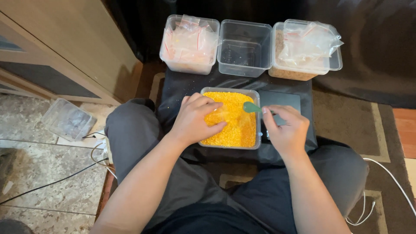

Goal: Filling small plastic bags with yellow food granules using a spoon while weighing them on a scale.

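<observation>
Far to the left of the tub of yellow grains (234, 130), an empty clear container (67, 119) lies tilted on the stone floor, with a black cable (52, 182) running near it. My left knee is between that container and the tub.

My left hand (195, 121) rests over the left part of the tub of yellow grains. Its fingers are bent, and they pinch a small clear bag (225, 117), which I hold above the grains. The bag is thin and hard to see, so I cannot tell how much is inside it.

The tub stands on a black cloth (182, 86) in front of me. Just to the right of the tub, and touching its edge, there is a flat dark scale (281, 100).

My right hand (286, 130) is over this scale, at the right rim of the tub. It is closed around the handle of a green scoop (251, 107), and the head of the scoop points left over the grains, near the bag.

Behind the tub, three clear boxes stand in a row: a box of small bags (189, 45), an almost empty box (245, 47), and a box of brown grains (299, 65) with more bags lying on it.
</observation>
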